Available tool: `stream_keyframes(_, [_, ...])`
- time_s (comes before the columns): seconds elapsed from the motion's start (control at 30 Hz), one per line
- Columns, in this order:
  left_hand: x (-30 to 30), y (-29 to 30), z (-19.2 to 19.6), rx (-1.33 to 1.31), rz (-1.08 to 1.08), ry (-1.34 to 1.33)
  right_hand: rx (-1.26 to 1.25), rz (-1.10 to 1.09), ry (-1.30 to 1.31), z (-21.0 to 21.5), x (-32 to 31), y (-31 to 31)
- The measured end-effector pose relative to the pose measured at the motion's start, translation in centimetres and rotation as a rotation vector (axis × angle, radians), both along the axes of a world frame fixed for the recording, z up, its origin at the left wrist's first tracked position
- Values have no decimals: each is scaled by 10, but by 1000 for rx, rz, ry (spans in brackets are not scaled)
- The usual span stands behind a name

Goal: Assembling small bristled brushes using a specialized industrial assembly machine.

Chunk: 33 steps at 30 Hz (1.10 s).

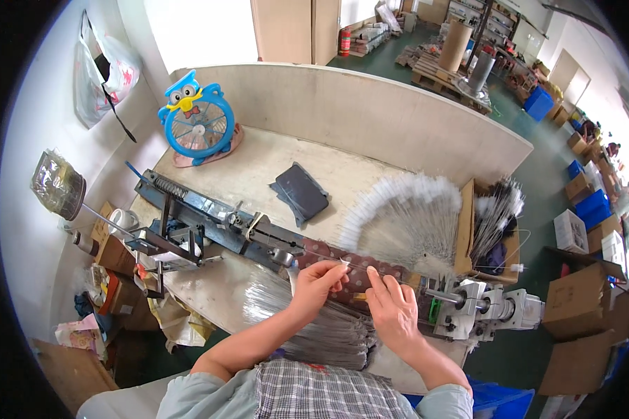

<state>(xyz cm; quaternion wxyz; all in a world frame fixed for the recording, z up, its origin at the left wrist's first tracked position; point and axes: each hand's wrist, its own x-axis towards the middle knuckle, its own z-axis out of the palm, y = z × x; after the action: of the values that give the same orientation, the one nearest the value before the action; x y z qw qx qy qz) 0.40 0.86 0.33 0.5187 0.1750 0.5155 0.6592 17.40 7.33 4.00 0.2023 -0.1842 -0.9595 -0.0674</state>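
Silver wire (353,264) stretches across the machine bed (342,269), pinched at its left end by the left hand (318,281); right hand (391,307) presses fingertips down just beside it.

Brown cardboard boxes (579,302) stand lower right, what looks like white cartons (570,230) behind them.

My shirt (314,391): grey-white check. Machine bed (210,216): dark blue. Fan (194,120): bright blue, yellow beak. Brush heads (398,199): white, fluffy. Wire bundle (328,328): silver-grey. Crates (594,206): blue.
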Motion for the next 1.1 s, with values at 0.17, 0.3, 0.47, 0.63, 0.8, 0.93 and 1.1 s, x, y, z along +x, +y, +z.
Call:
stream_keyframes(0.17, [3, 13, -6, 8, -2, -126, 14, -3, 55, -13, 1, 0])
stream_keyframes(0.3, [0, 1, 4, -27, 101, -34, -133, 61, 109, 6, 4, 3])
stream_keyframes(0.47, [-4, -19, 12, 28, 99, 19, -301, 68, 150, 31, -12, 18])
stream_keyframes(0.63, [-6, -25, 7, 82, 105, 30, -327, 39, 135, 32, -7, 19])
stream_keyframes(0.8, [-3, -19, 7, 103, 63, 33, -395, 22, 180, 26, -3, 22])
stream_keyframes(0.93, [-5, -14, 6, 70, 101, 7, -488, 40, 207, 17, 4, 30])
stream_keyframes(1.1, [-3, -11, 4, 85, 99, 14, -541, -5, 232, 15, 10, 35])
